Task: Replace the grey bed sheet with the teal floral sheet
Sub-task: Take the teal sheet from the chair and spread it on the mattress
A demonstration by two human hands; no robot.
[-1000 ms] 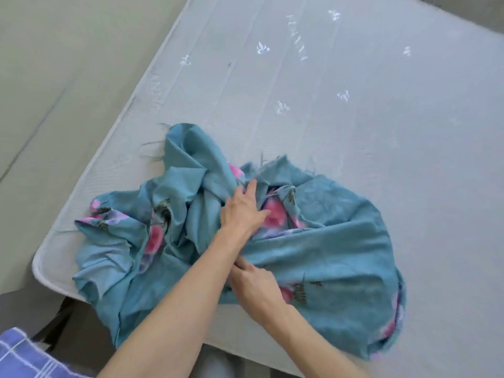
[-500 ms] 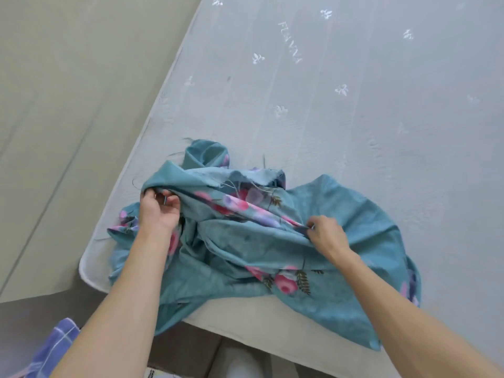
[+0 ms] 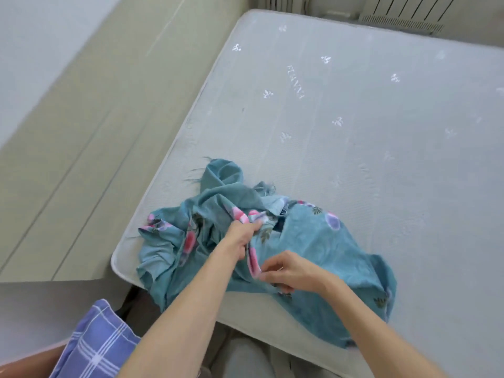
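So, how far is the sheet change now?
Done: the pale quilted mattress lies bare, no grey sheet visible. In hand: left hand and right hand grip the crumpled teal floral sheet at the near corner. Left: spreading it over the mattress.

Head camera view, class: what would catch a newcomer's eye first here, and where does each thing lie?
First, the crumpled teal floral sheet, bunched at the near corner of the bare grey mattress. Next, the two hands at its middle: the left hand grips a raised fold, and the right hand pinches an edge just below. A blue checked cloth shows at bottom left.
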